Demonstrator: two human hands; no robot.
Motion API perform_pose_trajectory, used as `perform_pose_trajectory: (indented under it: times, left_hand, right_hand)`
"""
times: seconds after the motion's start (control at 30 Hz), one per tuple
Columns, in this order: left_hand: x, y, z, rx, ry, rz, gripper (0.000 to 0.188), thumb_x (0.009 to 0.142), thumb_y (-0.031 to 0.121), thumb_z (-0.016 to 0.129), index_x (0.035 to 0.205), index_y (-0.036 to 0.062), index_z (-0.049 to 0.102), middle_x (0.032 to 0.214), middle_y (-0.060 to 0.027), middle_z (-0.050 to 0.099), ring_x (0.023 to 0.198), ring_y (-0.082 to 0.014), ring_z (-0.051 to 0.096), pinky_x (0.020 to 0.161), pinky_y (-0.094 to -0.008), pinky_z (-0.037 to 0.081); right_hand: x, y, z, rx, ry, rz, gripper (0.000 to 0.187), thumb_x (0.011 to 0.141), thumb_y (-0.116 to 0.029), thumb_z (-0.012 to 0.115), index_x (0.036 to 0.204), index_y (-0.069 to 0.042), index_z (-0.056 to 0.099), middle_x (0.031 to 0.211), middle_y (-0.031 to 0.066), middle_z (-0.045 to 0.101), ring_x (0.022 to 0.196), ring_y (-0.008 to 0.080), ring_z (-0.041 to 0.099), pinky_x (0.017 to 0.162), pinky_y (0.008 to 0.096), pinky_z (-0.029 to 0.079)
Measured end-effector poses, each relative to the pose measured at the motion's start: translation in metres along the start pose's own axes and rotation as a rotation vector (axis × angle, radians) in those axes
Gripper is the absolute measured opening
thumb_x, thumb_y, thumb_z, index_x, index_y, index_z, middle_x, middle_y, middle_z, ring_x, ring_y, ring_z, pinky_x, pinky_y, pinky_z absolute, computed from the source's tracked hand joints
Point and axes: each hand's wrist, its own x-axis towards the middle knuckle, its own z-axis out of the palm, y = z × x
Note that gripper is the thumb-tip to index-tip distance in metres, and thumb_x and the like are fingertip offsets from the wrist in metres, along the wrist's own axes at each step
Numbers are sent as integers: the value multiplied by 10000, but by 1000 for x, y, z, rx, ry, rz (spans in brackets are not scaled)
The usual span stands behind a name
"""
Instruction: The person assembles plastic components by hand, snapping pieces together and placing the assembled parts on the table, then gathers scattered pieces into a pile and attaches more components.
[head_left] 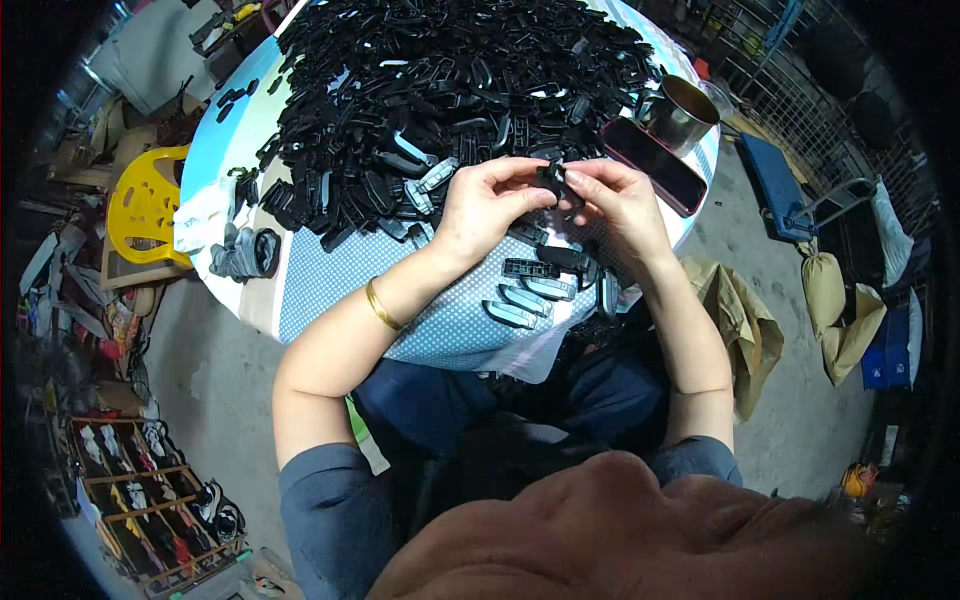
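Over the near side of a round, cloth-covered table (340, 285), both my hands meet at a small black plastic part (556, 180). My left hand (485, 205) pinches it from the left, and my right hand (622, 205) grips its right side with thumb and fingers. Fingertips cover much of the part, so its exact shape is hidden. Beyond my hands spreads a large heap of black plastic parts (400, 110), some with grey shiny faces. Below the hands, near the table's edge, several curved black-and-grey pieces (525, 298) lie side by side.
A dark phone (655, 165) and a metal mug (688, 112) stand right of the heap. A grey cloth bundle (245, 252) lies at the left edge. Around the table are a yellow chair (150, 205), a blue trolley (770, 185), brown sacking (740, 325) and a shoe rack (140, 500).
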Motion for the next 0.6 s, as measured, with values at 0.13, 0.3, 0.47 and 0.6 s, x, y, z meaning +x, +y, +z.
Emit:
perform_pose_trajectory:
  times: [0.13, 0.3, 0.47, 0.6]
  left_hand:
    - [1, -2, -3, 69, -9, 14, 328, 795, 5, 664, 1116, -31, 602, 950, -67, 663, 830, -100, 614, 762, -225, 502]
    - [0, 7, 0, 148, -14, 14, 321, 815, 9, 644, 1131, -25, 600, 971, -75, 659, 823, -99, 609, 757, -228, 504]
    - [2, 1, 0, -163, -10, -82, 342, 864, 56, 601, 1192, -26, 551, 1068, -94, 629, 916, -130, 608, 823, -252, 500]
    - [5, 5, -4, -303, -48, -70, 329, 905, 102, 552, 1211, -16, 532, 1117, -127, 614, 988, -177, 604, 886, -295, 486]
  right_hand:
    - [-4, -11, 1, -162, 5, -13, 178, 855, -145, 645, 979, -18, 662, 829, 44, 649, 639, 80, 604, 531, 177, 459]
    - [-7, -9, 5, -251, 10, -104, 158, 843, -124, 653, 944, -2, 664, 835, 46, 624, 604, 81, 598, 498, 188, 453]
    - [-8, 3, 25, -663, 214, -557, 155, 810, -116, 668, 883, 15, 630, 810, 77, 570, 562, 105, 558, 491, 234, 435]
    - [-5, 0, 20, -702, 129, -394, 227, 809, -198, 683, 886, 10, 636, 755, 85, 594, 555, 111, 550, 494, 237, 422]
